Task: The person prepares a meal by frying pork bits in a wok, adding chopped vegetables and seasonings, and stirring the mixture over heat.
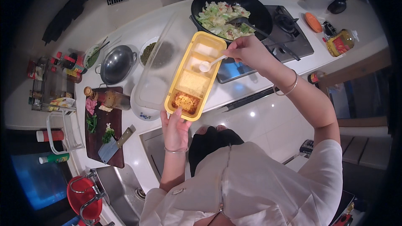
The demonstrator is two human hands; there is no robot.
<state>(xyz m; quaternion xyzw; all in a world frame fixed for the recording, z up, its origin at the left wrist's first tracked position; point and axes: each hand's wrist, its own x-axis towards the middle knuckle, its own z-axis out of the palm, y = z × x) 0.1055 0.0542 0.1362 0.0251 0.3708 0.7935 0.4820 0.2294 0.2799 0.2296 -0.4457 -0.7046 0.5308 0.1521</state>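
My left hand (176, 129) grips the near end of a yellow seasoning box (168, 108), its thumb over the rim. The box has several compartments: pale powders or granules in the upper ones, red-brown flakes in the nearest one. Its clear plastic lid (146, 91) hangs open to the left. Between thumb and fingers, my right hand (248, 51) pinches the handle of a small white spoon (205, 66). The spoon's bowl carries pale powder and is over the second compartment from the far end. Just beyond stands a black wok (262, 9) with chopped cabbage (216, 17) and a black spatula (263, 33) in it.
The wok sits on a gas stove (301, 42). Left, a dark cutting board (94, 144) bears a cleaver (108, 150), chopped greens, meat and a glass bottle (117, 99). A steel pan (117, 64) stands behind it. A sink (121, 185) is at lower left, an oil bottle (340, 42) far right.
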